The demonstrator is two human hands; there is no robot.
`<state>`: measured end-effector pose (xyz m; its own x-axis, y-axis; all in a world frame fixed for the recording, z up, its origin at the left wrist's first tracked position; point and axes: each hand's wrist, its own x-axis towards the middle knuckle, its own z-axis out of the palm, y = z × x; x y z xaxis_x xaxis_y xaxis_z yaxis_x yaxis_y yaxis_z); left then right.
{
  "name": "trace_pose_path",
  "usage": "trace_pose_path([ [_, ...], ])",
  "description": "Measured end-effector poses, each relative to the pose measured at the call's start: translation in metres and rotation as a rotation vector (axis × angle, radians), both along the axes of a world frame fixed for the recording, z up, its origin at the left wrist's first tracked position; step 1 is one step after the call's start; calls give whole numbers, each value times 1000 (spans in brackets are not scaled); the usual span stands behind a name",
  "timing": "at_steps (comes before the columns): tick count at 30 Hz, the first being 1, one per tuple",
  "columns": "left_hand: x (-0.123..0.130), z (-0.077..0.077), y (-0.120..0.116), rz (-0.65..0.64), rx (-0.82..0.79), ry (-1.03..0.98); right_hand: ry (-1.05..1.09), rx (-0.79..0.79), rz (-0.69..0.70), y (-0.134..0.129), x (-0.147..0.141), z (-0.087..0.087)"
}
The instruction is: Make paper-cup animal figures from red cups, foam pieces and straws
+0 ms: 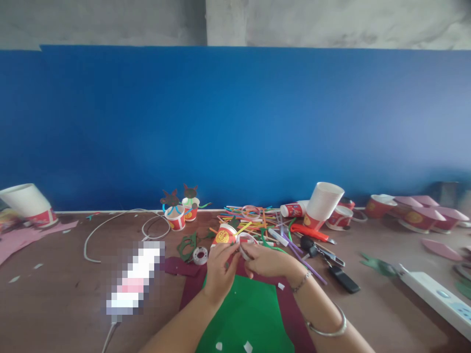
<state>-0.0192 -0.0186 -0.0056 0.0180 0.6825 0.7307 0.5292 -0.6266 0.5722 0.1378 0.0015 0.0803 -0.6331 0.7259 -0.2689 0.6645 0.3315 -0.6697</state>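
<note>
My left hand (222,268) and my right hand (268,261) meet over the middle of the table with bent fingers. Between them is a small paper cup (247,238), its pale round opening partly covered by my fingers. Both hands close on its near edge. Just behind my left hand stands a red paper cup (223,235) with a yellow emblem, and a yellow straw (243,228) points up beside it. A green sheet (250,309) on dark red paper (189,291) lies beneath my wrists. Left of my left hand sits a tape roll (200,255).
Colourful straws (265,214) lie behind my hands. To the right are a stack of cups (324,203), an orange cutter (311,232), keys (344,279) and a power strip (437,299). Two decorated cups (174,218) and a blurred-out device (134,279) are leftward.
</note>
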Motion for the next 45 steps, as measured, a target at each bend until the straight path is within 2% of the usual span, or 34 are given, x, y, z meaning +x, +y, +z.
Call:
trace_pose_path([
  [4,1,4,-1,0,-38,-36,-90,205,-18,0,-4,-8],
  [10,3,7,1,-15,-122,-165,-135,535,258,-1,1,-8],
  [13,3,6,2,-13,-136,-194,-155,639,225,-2,-3,-9],
  [19,1,6,1,-4,-125,-207,-232,622,-72,-6,-24,-5],
  [23,-1,8,-1,1,-110,-194,-203,571,-191,-10,-30,1],
  [26,-2,12,-4,-3,-80,-177,-80,511,-218,-8,-29,0],
  [28,-2,14,-7,-1,-52,-153,41,408,-217,-5,-27,-2],
  [31,-1,16,-12,4,28,-101,215,182,-152,-1,-23,-3],
  [33,0,16,-15,-3,73,-67,204,125,-102,-1,-19,-1],
  [35,1,16,-17,-7,88,-56,47,238,-127,0,-12,2],
  [38,1,15,-16,7,66,-87,-288,488,-264,4,2,0],
  [40,1,14,-13,-2,30,-117,-443,514,-342,10,10,-5],
  [43,0,12,-9,-44,-12,-143,-515,538,-379,17,15,-13],
  [45,0,11,-7,-61,-23,-136,-471,569,-419,19,14,-15],
])
